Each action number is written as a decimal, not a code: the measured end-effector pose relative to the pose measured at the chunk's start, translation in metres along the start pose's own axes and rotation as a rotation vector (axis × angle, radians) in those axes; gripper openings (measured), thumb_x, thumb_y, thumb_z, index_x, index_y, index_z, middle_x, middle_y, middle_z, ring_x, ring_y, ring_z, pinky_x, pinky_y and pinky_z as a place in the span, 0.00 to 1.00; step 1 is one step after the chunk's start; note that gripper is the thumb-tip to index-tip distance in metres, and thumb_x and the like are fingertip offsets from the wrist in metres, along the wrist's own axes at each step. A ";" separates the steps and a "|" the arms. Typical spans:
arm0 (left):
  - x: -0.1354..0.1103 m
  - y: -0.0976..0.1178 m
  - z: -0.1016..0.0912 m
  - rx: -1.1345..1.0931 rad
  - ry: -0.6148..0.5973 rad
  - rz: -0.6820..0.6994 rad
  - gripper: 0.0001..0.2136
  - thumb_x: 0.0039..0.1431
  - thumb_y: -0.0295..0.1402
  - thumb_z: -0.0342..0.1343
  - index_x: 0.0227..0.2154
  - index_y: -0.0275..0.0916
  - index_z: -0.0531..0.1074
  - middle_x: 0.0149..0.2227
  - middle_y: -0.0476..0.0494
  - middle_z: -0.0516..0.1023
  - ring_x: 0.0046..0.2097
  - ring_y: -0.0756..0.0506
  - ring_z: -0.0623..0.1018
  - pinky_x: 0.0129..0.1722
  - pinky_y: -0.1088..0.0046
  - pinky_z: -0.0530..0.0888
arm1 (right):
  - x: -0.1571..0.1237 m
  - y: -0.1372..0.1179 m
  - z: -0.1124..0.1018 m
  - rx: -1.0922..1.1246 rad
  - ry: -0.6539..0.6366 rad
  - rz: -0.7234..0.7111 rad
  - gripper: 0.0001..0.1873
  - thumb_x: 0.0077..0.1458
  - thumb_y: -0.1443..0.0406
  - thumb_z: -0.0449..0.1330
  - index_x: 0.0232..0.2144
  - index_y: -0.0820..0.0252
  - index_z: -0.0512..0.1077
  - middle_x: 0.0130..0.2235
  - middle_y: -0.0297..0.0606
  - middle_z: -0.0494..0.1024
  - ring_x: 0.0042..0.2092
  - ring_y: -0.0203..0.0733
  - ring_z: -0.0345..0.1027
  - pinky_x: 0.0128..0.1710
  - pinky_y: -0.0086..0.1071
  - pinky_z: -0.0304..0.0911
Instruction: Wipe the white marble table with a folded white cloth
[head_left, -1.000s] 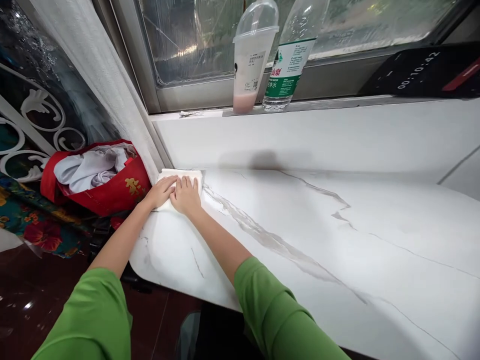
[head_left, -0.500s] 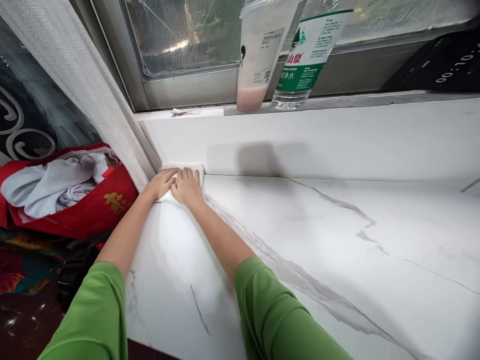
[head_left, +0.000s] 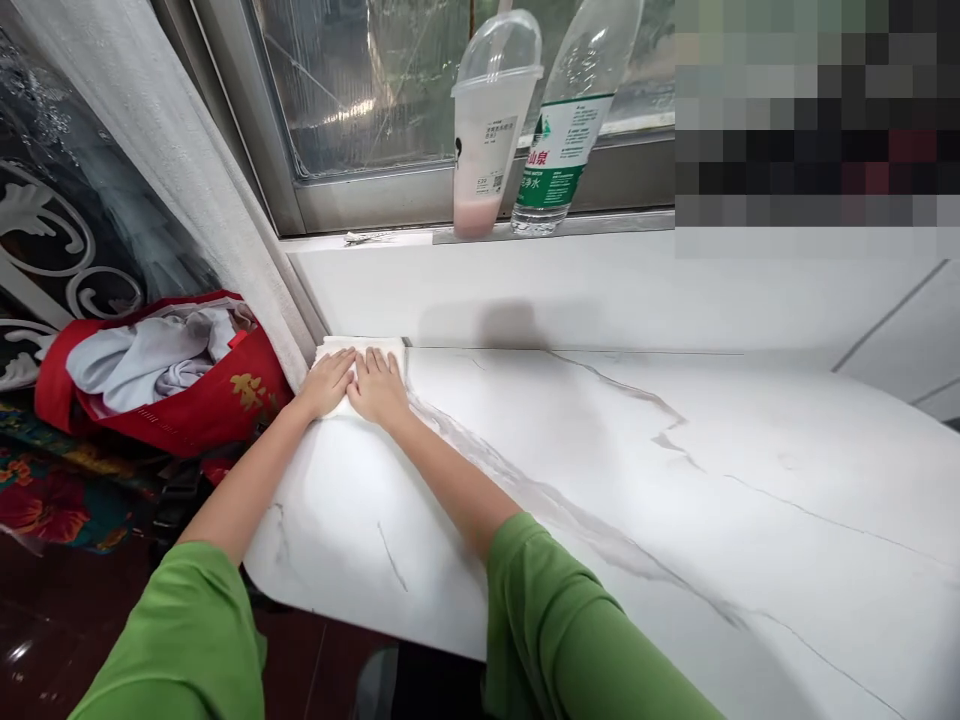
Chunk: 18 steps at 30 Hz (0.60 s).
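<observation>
A folded white cloth (head_left: 390,352) lies flat at the far left corner of the white marble-patterned table (head_left: 570,440), against the wall below the window. My left hand (head_left: 328,383) rests palm down on the cloth's left part, fingers stretched out. Right beside it, my right hand (head_left: 377,386) presses flat on the cloth with its fingers extended and a little spread. The two hands touch or nearly touch near the thumbs. Part of the cloth is hidden under them.
On the window sill stand a lidded plastic cup (head_left: 480,150) with pink drink and a clear water bottle (head_left: 559,150). A red bag (head_left: 202,405) of clothes sits left of the table, beside a pale curtain (head_left: 187,140). A pixelated patch covers the upper right.
The view has shifted, showing more of the table's front edge and the cup's lid. Both hands stay on the cloth in the corner, and they have drawn slightly back from the wall.
</observation>
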<state>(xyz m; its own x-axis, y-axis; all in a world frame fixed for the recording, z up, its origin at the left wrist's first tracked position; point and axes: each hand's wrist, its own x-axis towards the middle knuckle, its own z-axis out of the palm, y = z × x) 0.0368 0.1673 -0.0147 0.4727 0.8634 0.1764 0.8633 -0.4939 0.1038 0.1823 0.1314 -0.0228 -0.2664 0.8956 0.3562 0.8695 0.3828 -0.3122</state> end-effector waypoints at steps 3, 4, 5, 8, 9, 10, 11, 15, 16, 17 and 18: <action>-0.037 0.024 -0.005 0.004 0.018 0.010 0.24 0.66 0.34 0.34 0.62 0.33 0.57 0.66 0.37 0.57 0.67 0.44 0.56 0.66 0.57 0.51 | -0.038 -0.013 -0.012 0.006 -0.005 -0.028 0.30 0.63 0.64 0.45 0.63 0.78 0.56 0.65 0.59 0.56 0.67 0.53 0.45 0.66 0.48 0.34; -0.051 0.033 -0.006 0.002 0.019 0.015 0.24 0.66 0.34 0.34 0.63 0.34 0.56 0.66 0.37 0.57 0.67 0.45 0.56 0.66 0.57 0.52 | -0.053 -0.018 -0.017 0.010 -0.008 -0.031 0.30 0.63 0.64 0.45 0.63 0.78 0.55 0.65 0.59 0.56 0.67 0.53 0.44 0.66 0.48 0.34; -0.066 0.043 -0.008 -0.001 0.019 0.020 0.24 0.66 0.34 0.34 0.63 0.36 0.56 0.66 0.38 0.57 0.67 0.45 0.56 0.66 0.57 0.52 | -0.068 -0.023 -0.022 0.014 -0.012 -0.032 0.30 0.63 0.64 0.45 0.63 0.79 0.55 0.65 0.60 0.55 0.68 0.54 0.44 0.66 0.49 0.35; -0.109 0.080 -0.012 -0.004 0.038 0.029 0.24 0.67 0.34 0.34 0.63 0.37 0.56 0.66 0.39 0.58 0.67 0.45 0.57 0.66 0.57 0.53 | -0.118 -0.031 -0.040 0.033 -0.028 -0.063 0.31 0.63 0.63 0.45 0.63 0.80 0.54 0.65 0.60 0.55 0.68 0.55 0.42 0.66 0.50 0.35; -0.123 0.094 -0.013 -0.002 0.050 0.026 0.24 0.67 0.34 0.33 0.63 0.36 0.56 0.66 0.38 0.58 0.67 0.44 0.57 0.66 0.57 0.53 | -0.135 -0.032 -0.046 0.040 -0.037 -0.086 0.31 0.63 0.63 0.44 0.64 0.79 0.54 0.66 0.60 0.54 0.68 0.55 0.42 0.66 0.51 0.34; -0.137 0.108 -0.013 -0.001 0.062 0.022 0.24 0.68 0.35 0.33 0.63 0.35 0.56 0.65 0.37 0.59 0.67 0.43 0.58 0.66 0.56 0.53 | -0.152 -0.032 -0.053 0.045 -0.049 -0.110 0.31 0.63 0.63 0.44 0.64 0.79 0.53 0.66 0.60 0.54 0.68 0.55 0.41 0.66 0.51 0.34; -0.149 0.122 -0.014 0.000 0.071 0.019 0.24 0.68 0.35 0.33 0.63 0.34 0.57 0.65 0.36 0.59 0.66 0.43 0.58 0.66 0.56 0.53 | -0.168 -0.031 -0.059 0.048 -0.062 -0.133 0.32 0.64 0.62 0.44 0.64 0.79 0.53 0.66 0.60 0.53 0.68 0.56 0.41 0.66 0.51 0.34; -0.183 0.170 -0.016 -0.009 0.078 0.031 0.24 0.69 0.34 0.33 0.64 0.34 0.55 0.65 0.37 0.59 0.67 0.43 0.56 0.66 0.55 0.54 | -0.218 -0.023 -0.083 0.047 -0.118 -0.162 0.32 0.65 0.62 0.41 0.65 0.79 0.50 0.67 0.60 0.49 0.69 0.58 0.36 0.66 0.53 0.34; -0.187 0.177 -0.017 -0.012 0.074 0.038 0.24 0.69 0.34 0.33 0.64 0.34 0.55 0.66 0.37 0.58 0.67 0.43 0.55 0.66 0.55 0.54 | -0.225 -0.022 -0.088 0.051 -0.135 -0.158 0.32 0.65 0.61 0.41 0.65 0.79 0.50 0.67 0.60 0.48 0.69 0.57 0.35 0.67 0.53 0.34; -0.189 0.182 -0.017 -0.015 0.067 0.045 0.24 0.69 0.34 0.33 0.64 0.34 0.55 0.66 0.37 0.58 0.68 0.43 0.55 0.66 0.55 0.54 | -0.230 -0.021 -0.092 0.055 -0.154 -0.149 0.32 0.66 0.61 0.40 0.65 0.78 0.49 0.67 0.60 0.47 0.69 0.57 0.34 0.67 0.53 0.34; -0.189 0.186 -0.018 -0.018 0.058 0.051 0.23 0.69 0.34 0.34 0.64 0.34 0.55 0.66 0.37 0.58 0.68 0.43 0.55 0.66 0.55 0.54 | -0.232 -0.020 -0.095 0.060 -0.176 -0.134 0.32 0.66 0.61 0.40 0.65 0.79 0.48 0.68 0.60 0.46 0.69 0.57 0.34 0.67 0.53 0.35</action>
<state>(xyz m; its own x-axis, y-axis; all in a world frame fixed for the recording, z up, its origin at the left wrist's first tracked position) 0.1047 -0.0889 -0.0112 0.5043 0.8300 0.2382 0.8348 -0.5391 0.1112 0.2666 -0.1058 -0.0156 -0.4506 0.8596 0.2407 0.7964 0.5090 -0.3265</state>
